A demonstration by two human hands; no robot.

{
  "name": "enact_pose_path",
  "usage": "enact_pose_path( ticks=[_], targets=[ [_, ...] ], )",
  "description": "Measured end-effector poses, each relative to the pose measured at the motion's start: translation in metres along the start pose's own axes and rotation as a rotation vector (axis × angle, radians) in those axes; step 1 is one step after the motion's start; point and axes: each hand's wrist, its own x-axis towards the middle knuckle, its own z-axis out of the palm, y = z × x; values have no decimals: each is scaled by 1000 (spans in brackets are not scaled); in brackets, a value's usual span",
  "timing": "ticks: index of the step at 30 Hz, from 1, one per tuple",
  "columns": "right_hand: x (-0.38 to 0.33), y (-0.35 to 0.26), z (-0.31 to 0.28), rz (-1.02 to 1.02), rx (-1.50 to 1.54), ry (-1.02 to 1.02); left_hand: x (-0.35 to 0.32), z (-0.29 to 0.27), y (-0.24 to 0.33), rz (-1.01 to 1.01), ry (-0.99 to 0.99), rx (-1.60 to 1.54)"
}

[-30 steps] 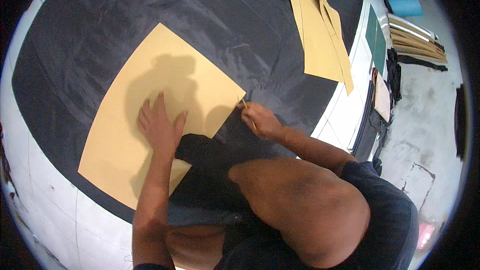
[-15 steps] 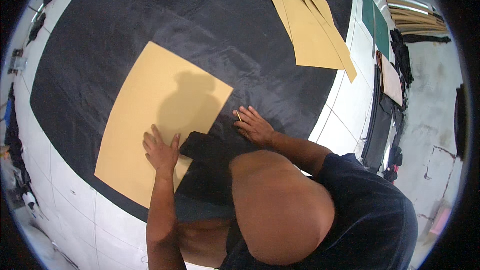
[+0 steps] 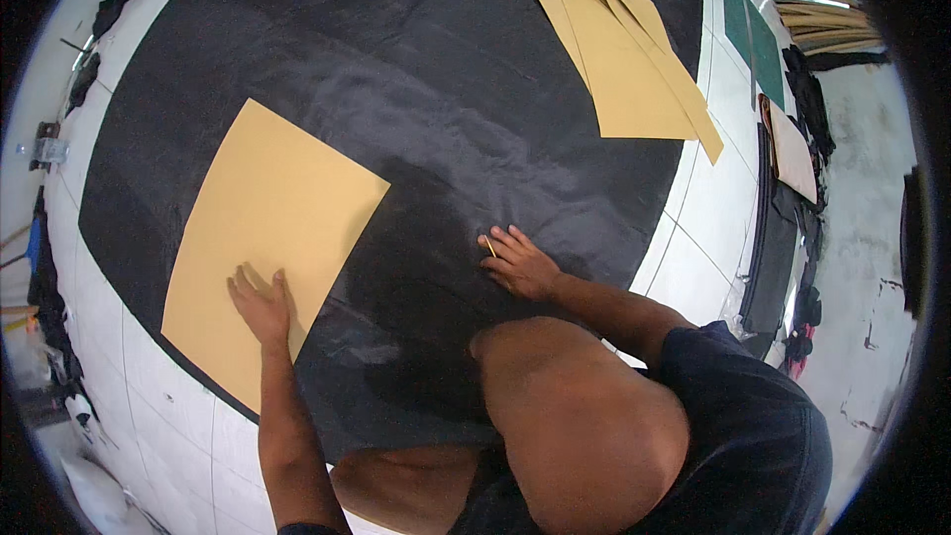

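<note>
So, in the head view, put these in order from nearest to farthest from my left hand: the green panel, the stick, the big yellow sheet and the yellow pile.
1. Big yellow sheet: beneath your left hand.
2. Stick: to the right, in your right hand.
3. Yellow pile: upper right.
4. Green panel: farther right, beyond the pile.

Near the lower-left edge of the black cloth point(image 3: 436, 119), the left hand point(image 3: 262, 309) spreads over a tan sheet point(image 3: 267, 178); the right hand point(image 3: 525, 267) holds a thin stick point(image 3: 490, 249).
</note>
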Motion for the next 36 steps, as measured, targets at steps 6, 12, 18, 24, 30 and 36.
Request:
enact_pose_path(
  ticks=[6, 12, 18, 24, 30, 36],
  targets=[
    [-3, 1, 3, 22, 0, 10, -53, -39, 45, 66, -270, -13],
    [-3, 2, -2, 10, -23, -50, -83, -122, 38, -48, -390, -313],
    [5, -2, -4, 58, 39, -95, -198, -226, 50, -315, -484, -408],
    [21, -20, -43, 130, 14, -307, -224, -282, 110, -5, -482, -342],
    [67, -69, -135, 201, 287, -204, -236, -334, 163, -73, -585, -461],
    [27, -123, -255, 529, 462, -332, -277, -380, 227, -171, -608, -409]
  ],
)
